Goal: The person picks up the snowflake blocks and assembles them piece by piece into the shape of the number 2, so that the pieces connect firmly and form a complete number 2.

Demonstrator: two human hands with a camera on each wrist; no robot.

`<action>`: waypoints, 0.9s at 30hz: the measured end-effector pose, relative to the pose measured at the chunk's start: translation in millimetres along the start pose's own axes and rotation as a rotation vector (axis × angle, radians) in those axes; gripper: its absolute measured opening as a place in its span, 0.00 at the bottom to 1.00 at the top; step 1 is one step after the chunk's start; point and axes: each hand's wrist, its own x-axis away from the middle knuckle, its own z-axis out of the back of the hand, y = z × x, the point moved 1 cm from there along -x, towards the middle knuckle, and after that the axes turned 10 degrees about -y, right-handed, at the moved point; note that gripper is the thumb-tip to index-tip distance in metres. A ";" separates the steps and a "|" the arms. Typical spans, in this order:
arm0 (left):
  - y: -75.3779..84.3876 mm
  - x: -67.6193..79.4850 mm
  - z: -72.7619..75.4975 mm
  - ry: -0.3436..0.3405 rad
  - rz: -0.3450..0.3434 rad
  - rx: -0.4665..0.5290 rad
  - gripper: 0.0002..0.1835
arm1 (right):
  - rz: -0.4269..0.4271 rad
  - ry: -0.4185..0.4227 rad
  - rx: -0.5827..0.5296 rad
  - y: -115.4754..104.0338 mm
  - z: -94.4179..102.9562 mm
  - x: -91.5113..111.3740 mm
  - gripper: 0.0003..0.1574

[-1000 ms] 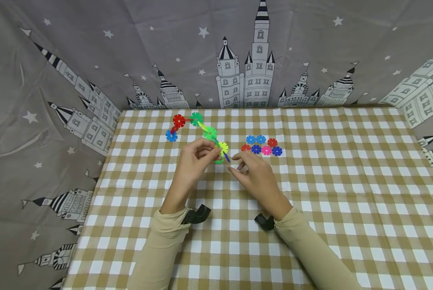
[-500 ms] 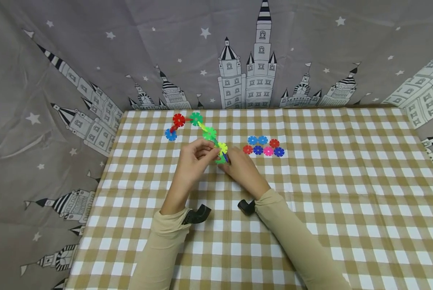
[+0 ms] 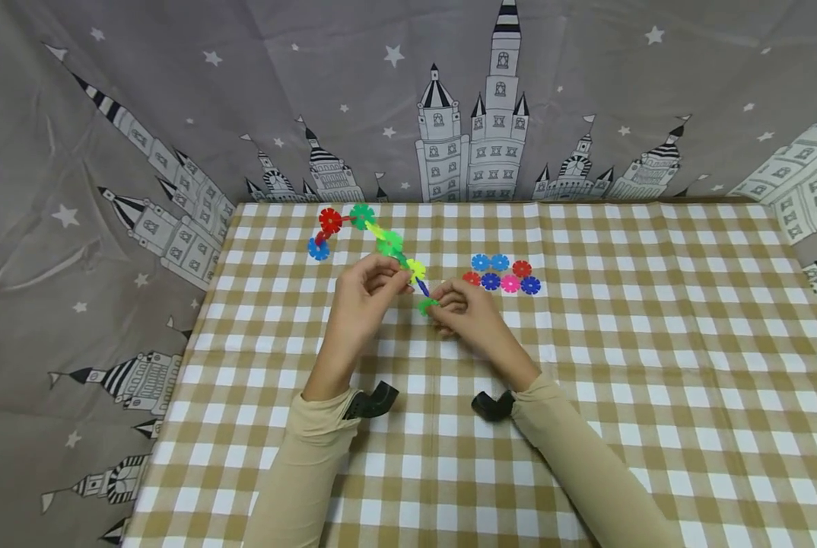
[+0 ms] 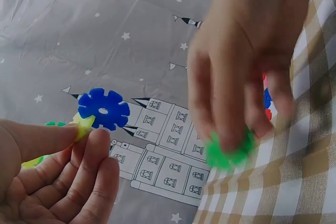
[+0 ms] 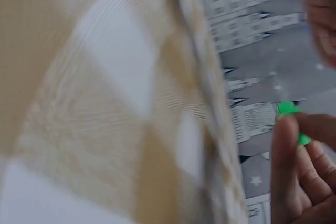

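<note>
A chain of interlocking snowflake discs stretches up and left over the table in the head view. My left hand [image 3: 363, 297] pinches the chain's yellow disc [image 4: 84, 125] between thumb and fingertips. The dark blue disc [image 4: 103, 109] is joined to that yellow one and forms the chain's near end. My right hand [image 3: 473, 312] pinches a loose green disc [image 3: 427, 306] just below the dark blue one. In the left wrist view a gap shows between the green and dark blue discs, and the right hand is blurred. The right wrist view shows the green disc partly covered by fingers.
Several loose discs, among them a pink disc [image 3: 510, 283], lie grouped right of the hands. The chain's far part has a red disc [image 3: 330, 221] and a light blue disc [image 3: 318, 248]. A checked cloth [image 3: 621, 327] covers the table; a grey castle-print curtain [image 3: 354, 91] hangs behind.
My right hand moved in from empty, took the green disc beside the left fingers, and drew it slightly down and right. The left hand stays on the yellow disc; the chain shifted slightly.
</note>
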 end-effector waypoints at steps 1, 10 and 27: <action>0.2 -0.3 -0.2 0.009 -0.007 0.006 0.08 | 0.014 0.003 -0.073 -2.0 2.7 5.8 0.12; 1.0 -1.8 -3.1 0.021 -0.049 0.071 0.08 | 0.123 0.074 -0.214 -23.3 15.1 39.3 0.13; 0.8 -1.8 -9.2 -0.041 -0.062 0.095 0.06 | 0.202 0.169 -0.085 -31.5 5.9 42.3 0.12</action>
